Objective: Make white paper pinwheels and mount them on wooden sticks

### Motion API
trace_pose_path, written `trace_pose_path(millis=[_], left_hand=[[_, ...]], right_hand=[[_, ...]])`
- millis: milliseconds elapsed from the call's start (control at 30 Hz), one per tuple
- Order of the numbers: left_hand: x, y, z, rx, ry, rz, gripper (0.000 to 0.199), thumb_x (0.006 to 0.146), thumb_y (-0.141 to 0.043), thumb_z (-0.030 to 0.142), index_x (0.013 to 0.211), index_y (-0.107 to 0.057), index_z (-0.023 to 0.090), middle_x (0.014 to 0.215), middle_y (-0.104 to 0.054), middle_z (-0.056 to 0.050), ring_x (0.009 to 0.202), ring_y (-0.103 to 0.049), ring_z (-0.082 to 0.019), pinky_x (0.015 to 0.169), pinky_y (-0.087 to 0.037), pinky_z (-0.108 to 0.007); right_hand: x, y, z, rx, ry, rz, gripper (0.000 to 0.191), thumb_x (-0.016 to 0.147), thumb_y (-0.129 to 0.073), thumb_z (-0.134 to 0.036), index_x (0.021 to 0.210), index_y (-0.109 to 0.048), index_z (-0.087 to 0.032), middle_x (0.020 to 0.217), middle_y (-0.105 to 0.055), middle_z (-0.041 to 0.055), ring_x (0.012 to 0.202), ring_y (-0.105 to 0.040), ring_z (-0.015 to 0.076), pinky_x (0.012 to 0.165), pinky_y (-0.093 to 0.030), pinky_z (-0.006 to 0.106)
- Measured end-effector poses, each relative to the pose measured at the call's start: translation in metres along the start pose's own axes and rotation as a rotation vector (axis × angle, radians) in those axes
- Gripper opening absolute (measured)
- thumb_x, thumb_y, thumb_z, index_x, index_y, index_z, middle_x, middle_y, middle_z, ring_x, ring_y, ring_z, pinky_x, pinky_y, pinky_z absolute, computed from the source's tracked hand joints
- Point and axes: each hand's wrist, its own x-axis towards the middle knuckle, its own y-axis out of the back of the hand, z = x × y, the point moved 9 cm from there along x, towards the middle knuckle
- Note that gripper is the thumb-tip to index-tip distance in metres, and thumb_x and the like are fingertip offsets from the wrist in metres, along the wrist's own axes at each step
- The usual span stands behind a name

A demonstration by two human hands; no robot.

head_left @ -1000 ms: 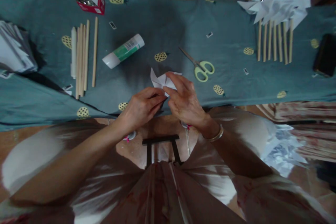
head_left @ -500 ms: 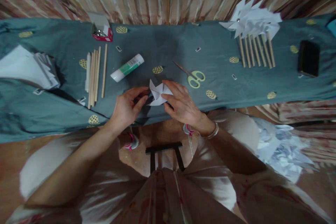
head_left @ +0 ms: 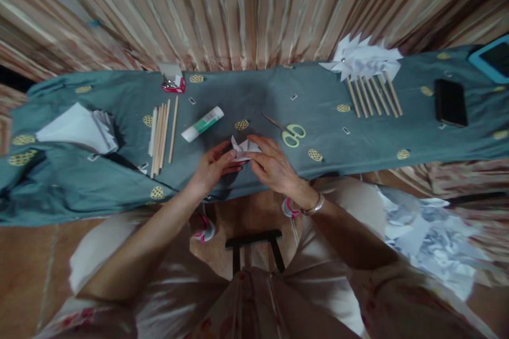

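Observation:
A small white paper pinwheel with folded, pointed blades is held between my two hands, just above the near edge of the cloth. My left hand pinches its left side, thumb on top and fingers beneath. On the other side, my right hand grips the right part between thumb and fingers, covering some of the paper. Scissors with light green handles lie beyond my right hand. A green and white glue stick rests beyond my left hand.
Wooden sticks lie at left, near stacked white paper and a red box of metal pins. Finished pinwheels on sticks lie at right, beside a black phone and blue-framed device. Paper scraps sit below the table, right.
My left hand has closed on the pinwheel's left side, where before its fingers were at the edge. The pinwheel is now tilted. The whole view has shifted, showing the table lower.

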Motion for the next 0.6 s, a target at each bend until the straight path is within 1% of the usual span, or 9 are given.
trace_pose_path(millis=[100,200,267,367,500,600], left_hand=[[0.000,-0.005,0.000,-0.086,0.014,0.011,0.055,0.057,-0.090,0.037,0.103,-0.068,0.017,0.090,-0.077,-0.006,0.074,-0.073,-0.020,0.074,-0.059,-0.033],[0.002,-0.005,0.004,-0.152,-0.020,0.041,0.052,0.058,-0.089,0.031,0.103,-0.068,0.015,0.090,-0.076,-0.005,0.075,-0.071,-0.018,0.075,-0.058,-0.033],[0.005,-0.003,0.009,-0.180,-0.059,0.065,0.050,0.057,-0.088,0.028,0.102,-0.069,0.016,0.086,-0.076,-0.003,0.072,-0.069,-0.016,0.072,-0.056,-0.030],[0.009,-0.002,0.019,-0.180,-0.137,0.088,0.049,0.056,-0.088,0.024,0.100,-0.069,0.016,0.079,-0.075,-0.001,0.068,-0.066,-0.013,0.068,-0.051,-0.026],[0.013,-0.004,0.034,-0.160,-0.261,0.098,0.045,0.055,-0.086,0.020,0.097,-0.070,0.015,0.078,-0.076,0.000,0.068,-0.065,-0.013,0.069,-0.049,-0.025],[0.014,-0.009,0.042,-0.165,-0.315,0.083,0.042,0.054,-0.086,0.019,0.093,-0.071,0.016,0.078,-0.076,0.000,0.068,-0.066,-0.014,0.068,-0.049,-0.025]], right_hand=[[0.003,0.000,-0.005,-0.021,0.019,-0.001,0.032,0.092,-0.045,-0.013,0.105,-0.073,-0.018,0.142,-0.057,0.0136,0.130,-0.051,0.0298,0.103,-0.046,0.051],[0.008,0.004,-0.012,-0.044,0.047,0.005,0.030,0.093,-0.045,-0.016,0.110,-0.070,-0.018,0.144,-0.055,0.0149,0.132,-0.049,0.0298,0.106,-0.044,0.052],[0.011,0.009,-0.018,-0.051,0.064,0.016,0.031,0.095,-0.048,-0.024,0.119,-0.066,-0.016,0.147,-0.052,0.0175,0.135,-0.046,0.0313,0.108,-0.042,0.053],[0.014,0.017,-0.021,-0.017,0.064,0.041,0.040,0.096,-0.050,-0.037,0.129,-0.060,-0.017,0.151,-0.046,0.0184,0.139,-0.041,0.0327,0.110,-0.039,0.055],[0.018,0.027,-0.020,0.047,0.048,0.110,0.040,0.096,-0.050,-0.042,0.127,-0.063,-0.020,0.152,-0.044,0.0159,0.140,-0.041,0.0328,0.111,-0.038,0.056],[0.021,0.034,-0.021,0.077,0.060,0.181,0.039,0.096,-0.050,-0.044,0.123,-0.065,-0.021,0.151,-0.046,0.0138,0.139,-0.043,0.0315,0.114,-0.036,0.056]])
